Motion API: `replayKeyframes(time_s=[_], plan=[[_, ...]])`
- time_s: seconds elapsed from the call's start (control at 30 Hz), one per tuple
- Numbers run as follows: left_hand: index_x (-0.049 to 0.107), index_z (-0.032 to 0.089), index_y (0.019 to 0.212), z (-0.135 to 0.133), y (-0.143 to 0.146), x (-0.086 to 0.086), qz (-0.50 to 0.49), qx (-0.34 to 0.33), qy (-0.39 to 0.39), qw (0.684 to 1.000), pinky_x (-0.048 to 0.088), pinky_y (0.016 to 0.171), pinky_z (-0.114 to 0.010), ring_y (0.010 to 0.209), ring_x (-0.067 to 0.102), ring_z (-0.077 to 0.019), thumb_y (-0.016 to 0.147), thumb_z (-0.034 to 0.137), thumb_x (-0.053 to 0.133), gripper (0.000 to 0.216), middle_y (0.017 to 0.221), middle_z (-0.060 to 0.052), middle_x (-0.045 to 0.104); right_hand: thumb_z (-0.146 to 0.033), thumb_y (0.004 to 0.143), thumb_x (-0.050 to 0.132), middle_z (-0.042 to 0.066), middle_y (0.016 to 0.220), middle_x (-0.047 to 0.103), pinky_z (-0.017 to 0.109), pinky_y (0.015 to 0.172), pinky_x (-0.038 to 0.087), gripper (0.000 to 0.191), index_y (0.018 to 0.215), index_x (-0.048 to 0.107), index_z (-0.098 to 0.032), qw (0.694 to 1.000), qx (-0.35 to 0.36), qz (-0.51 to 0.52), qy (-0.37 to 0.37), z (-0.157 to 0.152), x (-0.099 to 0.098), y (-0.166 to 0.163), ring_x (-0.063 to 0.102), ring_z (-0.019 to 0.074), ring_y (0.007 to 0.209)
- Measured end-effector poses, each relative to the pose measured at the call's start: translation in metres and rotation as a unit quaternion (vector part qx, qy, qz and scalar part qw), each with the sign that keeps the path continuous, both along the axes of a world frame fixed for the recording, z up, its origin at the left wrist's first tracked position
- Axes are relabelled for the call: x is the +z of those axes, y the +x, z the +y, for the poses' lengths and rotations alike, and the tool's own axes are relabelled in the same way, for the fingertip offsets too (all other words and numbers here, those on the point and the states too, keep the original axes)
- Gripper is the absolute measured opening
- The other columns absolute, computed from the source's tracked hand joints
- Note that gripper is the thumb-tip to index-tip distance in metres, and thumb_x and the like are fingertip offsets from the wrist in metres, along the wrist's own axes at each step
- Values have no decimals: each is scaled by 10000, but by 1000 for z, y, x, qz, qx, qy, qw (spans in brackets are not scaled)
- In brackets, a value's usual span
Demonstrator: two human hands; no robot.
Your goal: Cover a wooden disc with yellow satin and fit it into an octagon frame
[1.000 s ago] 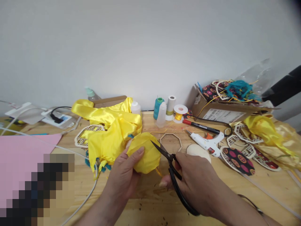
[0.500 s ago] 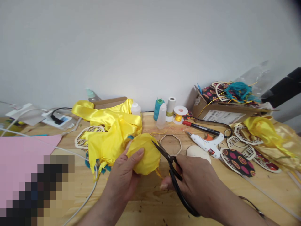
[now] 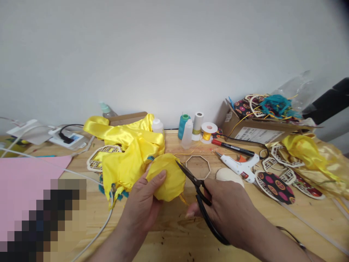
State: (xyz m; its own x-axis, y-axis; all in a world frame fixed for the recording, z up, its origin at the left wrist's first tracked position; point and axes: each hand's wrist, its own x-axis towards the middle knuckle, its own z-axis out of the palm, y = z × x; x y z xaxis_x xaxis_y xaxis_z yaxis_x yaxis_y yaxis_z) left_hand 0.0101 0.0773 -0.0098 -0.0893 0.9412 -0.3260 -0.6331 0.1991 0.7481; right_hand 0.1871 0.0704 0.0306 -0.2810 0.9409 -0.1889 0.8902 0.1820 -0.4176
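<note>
Between the thumb and fingers of my left hand [image 3: 148, 193] is a round, flat piece covered in yellow cloth [image 3: 169, 182]. A short orange-yellow braided cord [image 3: 183, 198] hangs from its lower right edge. My right hand [image 3: 227, 209] grips black-handled scissors [image 3: 195, 181]. Their blades point up and left, with the tips at the upper right edge of the yellow piece; whether they cut into it I cannot tell. Behind my left hand lies a heap of shiny yellow satin [image 3: 128, 156]. An eight-sided wooden frame [image 3: 209, 169] rests just beyond the scissors.
A white glue gun [image 3: 240, 166] and a black-and-red marker [image 3: 234, 148] lie to the right. Teal thread [image 3: 184, 127], a squeeze bottle [image 3: 187, 135] and a spool [image 3: 209, 128] stand by the wall. A cardboard box [image 3: 253, 134] is at the back right. White cables cross the left side.
Both hands keep nearly the same place. The scissors' lower handle has shifted slightly up and left, and the yellow piece has moved up a touch.
</note>
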Motion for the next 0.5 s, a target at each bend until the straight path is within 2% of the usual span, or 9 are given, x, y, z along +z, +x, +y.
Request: replayKeyframes(time_s=[0.4, 0.5], plan=[[686, 166, 1016, 0, -1, 0, 0, -5, -5, 1000, 587, 663, -252, 744, 690, -171, 697, 194, 757, 328, 887, -59, 743, -470, 851, 501, 48, 681, 710, 286, 529, 269, 333, 663, 582, -207, 999, -3, -33, 17, 1, 0, 2, 630, 211, 625], [685, 163, 1016, 0, 0, 1, 0, -6, -6, 1000, 586, 688, -259, 762, 696, -177, 699, 186, 754, 325, 897, -59, 743, -558, 830, 504, 38, 636, 670, 275, 513, 252, 404, 643, 560, -203, 1000, -6, -10, 25, -1, 0, 4, 572, 181, 573]])
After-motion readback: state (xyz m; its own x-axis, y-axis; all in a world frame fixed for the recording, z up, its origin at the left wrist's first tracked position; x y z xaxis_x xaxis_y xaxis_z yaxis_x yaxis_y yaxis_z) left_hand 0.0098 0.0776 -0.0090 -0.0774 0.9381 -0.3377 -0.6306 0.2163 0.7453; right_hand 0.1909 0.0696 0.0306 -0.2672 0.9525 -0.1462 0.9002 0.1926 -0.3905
